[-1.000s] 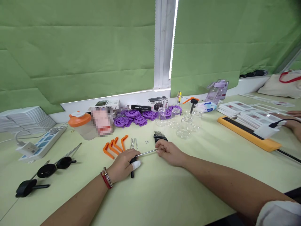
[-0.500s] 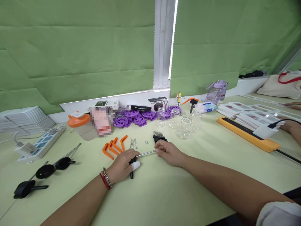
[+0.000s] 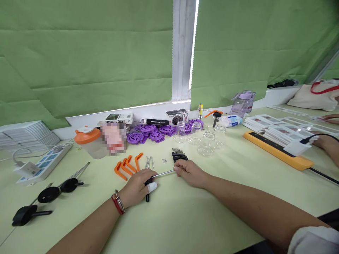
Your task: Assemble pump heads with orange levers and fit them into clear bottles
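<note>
On the counter (image 3: 185,222) before me: one metal rod (image 3: 163,173), slanting between my two hands. My left hand (image 3: 137,187) wraps the black handle (image 3: 147,198) at one end; my right hand (image 3: 189,173) pinches the other end. Just beyond: four orange levers (image 3: 130,163), loose metal pins (image 3: 152,162), small springs (image 3: 178,151), black pieces (image 3: 179,158).

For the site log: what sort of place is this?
Probably a small-parts workbench: bent orange pieces and purple plastic parts lie grouped, with an orange power strip to the right.
</note>
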`<state>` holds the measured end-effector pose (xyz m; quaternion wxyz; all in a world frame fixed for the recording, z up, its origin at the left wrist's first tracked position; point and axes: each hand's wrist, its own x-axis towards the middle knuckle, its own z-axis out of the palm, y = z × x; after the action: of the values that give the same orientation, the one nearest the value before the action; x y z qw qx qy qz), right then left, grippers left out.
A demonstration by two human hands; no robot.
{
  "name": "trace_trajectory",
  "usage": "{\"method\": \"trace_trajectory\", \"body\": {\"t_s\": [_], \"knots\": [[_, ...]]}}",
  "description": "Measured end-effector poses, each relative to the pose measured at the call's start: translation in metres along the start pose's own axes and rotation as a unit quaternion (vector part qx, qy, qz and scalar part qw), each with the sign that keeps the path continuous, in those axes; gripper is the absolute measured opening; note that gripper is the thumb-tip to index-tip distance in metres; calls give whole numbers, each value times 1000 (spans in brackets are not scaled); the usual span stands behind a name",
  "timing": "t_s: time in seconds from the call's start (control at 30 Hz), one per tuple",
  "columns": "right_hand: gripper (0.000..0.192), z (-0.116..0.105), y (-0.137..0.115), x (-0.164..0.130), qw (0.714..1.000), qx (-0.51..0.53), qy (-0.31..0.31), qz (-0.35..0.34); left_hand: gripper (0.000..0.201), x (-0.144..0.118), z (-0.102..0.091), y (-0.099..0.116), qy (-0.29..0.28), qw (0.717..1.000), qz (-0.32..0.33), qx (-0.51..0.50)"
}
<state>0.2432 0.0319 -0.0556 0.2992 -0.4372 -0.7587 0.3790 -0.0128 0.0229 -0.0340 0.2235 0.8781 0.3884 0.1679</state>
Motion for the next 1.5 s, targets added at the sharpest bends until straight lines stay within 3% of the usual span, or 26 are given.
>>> {"method": "trace_trajectory", "body": {"t_s": [0.2,0.43,0.6,0.7,0.9,1.13,1.5], "knots": [[7,1,-1,0,1000,9,-6,-3,24,0,0,0,0,1000,3,1],[25,-1,-3,1,999,-32,-2,8,25,0,0,-1,5,1000,7,-3],[12,1,-1,0,1000,25,-2,4,24,-1,0,0,1,1000,3,0],[9,1,-1,0,1000,3,-6,6,23,-1,0,0,-1,1000,5,-1],[30,-1,-2,0,999,-38,4,3,24,-1,1,-1,-1,1000,6,-8],[8,1,-2,0,1000,6,-6,4,23,-1,0,0,-1,1000,7,-4],[14,1,-6,0,999,-47,-17,7,22,-2,1,0,7,999,29,12]]}}
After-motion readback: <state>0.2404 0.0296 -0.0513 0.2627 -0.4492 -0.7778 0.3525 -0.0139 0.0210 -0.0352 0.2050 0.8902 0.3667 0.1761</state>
